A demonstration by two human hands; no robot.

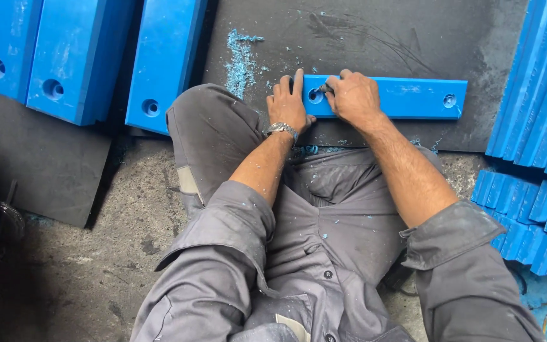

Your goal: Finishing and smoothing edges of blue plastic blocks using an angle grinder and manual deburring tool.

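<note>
The right hand (352, 98) pinches a small tool (325, 88) at the left hole (314, 95) of the blue bar (387, 98) on the dark mat (375, 44), the left hand (288, 104) flat beside it steadying, so deburring seems underway and the far-right hole (449, 100) likely wants the same.

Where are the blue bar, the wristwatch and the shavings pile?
blue bar (406, 98), head view, middle of its top face
wristwatch (282, 129), head view, metal band on the left wrist
shavings pile (240, 60), head view, densest patch on the dark mat

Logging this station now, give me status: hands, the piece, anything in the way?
Left hand steadies blue bar. Right hand pinches small tool at its left hole. Blue shavings nearby, nothing blocking.
</note>
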